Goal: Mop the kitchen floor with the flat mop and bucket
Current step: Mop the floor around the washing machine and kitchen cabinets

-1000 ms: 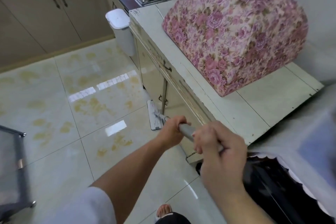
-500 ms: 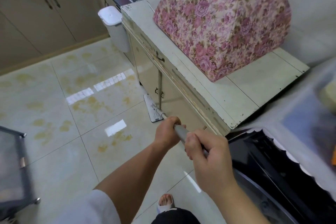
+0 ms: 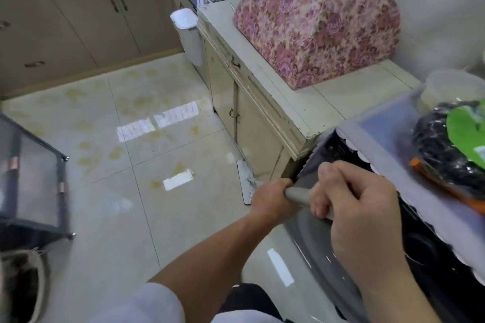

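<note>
The flat mop head (image 3: 244, 181), white and narrow, lies on the glossy cream tile floor (image 3: 147, 155) right beside the base of an old cream cabinet (image 3: 252, 123). Its grey handle (image 3: 298, 195) runs up toward me. My left hand (image 3: 270, 198) grips the handle lower down. Just behind it, my right hand (image 3: 359, 207) grips the handle's upper end. No bucket is in view.
A pink floral cover (image 3: 317, 21) sits on the cabinet top. A white bin (image 3: 187, 34) hangs at the cabinet's far end. A grey wire-frame rack (image 3: 34, 173) stands at left. A black appliance (image 3: 433, 249) under a cloth with bags is at right. Beige cupboards (image 3: 78, 23) line the back.
The mop head has slid back along the cabinet base toward me. The view has shifted right and back, so the black appliance and the bags on it now show.
</note>
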`<action>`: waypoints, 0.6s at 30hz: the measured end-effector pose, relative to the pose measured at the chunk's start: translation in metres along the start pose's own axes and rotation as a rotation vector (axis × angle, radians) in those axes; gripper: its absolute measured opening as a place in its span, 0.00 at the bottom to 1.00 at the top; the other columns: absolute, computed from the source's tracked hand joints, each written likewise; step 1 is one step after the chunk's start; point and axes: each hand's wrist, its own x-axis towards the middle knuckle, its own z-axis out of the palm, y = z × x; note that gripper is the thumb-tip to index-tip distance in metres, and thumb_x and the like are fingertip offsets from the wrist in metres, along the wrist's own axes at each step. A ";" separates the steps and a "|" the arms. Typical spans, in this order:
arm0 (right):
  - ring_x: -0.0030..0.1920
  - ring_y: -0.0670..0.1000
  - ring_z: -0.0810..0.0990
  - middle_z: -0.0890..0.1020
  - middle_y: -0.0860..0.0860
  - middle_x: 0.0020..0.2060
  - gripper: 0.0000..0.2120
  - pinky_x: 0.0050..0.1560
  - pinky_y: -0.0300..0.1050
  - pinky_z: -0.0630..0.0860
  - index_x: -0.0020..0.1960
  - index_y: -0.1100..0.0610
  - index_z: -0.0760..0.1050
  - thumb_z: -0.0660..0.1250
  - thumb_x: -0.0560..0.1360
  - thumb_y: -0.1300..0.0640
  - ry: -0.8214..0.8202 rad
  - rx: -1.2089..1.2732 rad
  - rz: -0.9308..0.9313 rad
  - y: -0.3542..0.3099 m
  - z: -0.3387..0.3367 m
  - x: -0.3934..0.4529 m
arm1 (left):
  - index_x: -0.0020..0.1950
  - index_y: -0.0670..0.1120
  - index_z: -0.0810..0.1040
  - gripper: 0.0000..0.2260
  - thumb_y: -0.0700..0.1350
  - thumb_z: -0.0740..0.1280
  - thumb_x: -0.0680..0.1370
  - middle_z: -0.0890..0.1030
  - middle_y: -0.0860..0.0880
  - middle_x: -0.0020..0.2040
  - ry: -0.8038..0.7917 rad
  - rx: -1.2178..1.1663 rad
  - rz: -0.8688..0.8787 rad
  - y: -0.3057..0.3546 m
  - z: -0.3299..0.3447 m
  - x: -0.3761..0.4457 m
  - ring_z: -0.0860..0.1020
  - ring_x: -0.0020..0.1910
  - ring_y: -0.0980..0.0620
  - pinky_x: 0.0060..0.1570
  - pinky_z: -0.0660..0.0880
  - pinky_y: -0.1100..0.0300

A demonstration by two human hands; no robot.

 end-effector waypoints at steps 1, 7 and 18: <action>0.29 0.60 0.71 0.73 0.59 0.25 0.22 0.36 0.57 0.69 0.27 0.60 0.67 0.61 0.79 0.53 -0.006 0.022 0.002 0.002 -0.011 -0.014 | 0.38 0.52 0.73 0.06 0.52 0.66 0.73 0.80 0.53 0.37 -0.002 -0.006 -0.018 0.006 0.007 -0.016 0.78 0.38 0.49 0.37 0.75 0.55; 0.27 0.60 0.72 0.72 0.59 0.23 0.22 0.36 0.58 0.73 0.26 0.57 0.68 0.61 0.77 0.50 -0.073 0.088 -0.065 -0.012 -0.062 -0.085 | 0.32 0.56 0.67 0.10 0.56 0.61 0.72 0.72 0.57 0.29 0.021 0.062 -0.023 0.030 0.040 -0.109 0.69 0.28 0.60 0.26 0.60 0.62; 0.27 0.49 0.68 0.72 0.43 0.27 0.21 0.31 0.44 0.66 0.37 0.38 0.74 0.60 0.76 0.63 -0.497 0.416 -0.268 -0.022 -0.044 -0.125 | 0.39 0.56 0.73 0.07 0.50 0.64 0.77 0.72 0.58 0.33 -0.056 0.231 0.021 -0.009 0.007 -0.175 0.74 0.36 0.55 0.31 0.62 0.64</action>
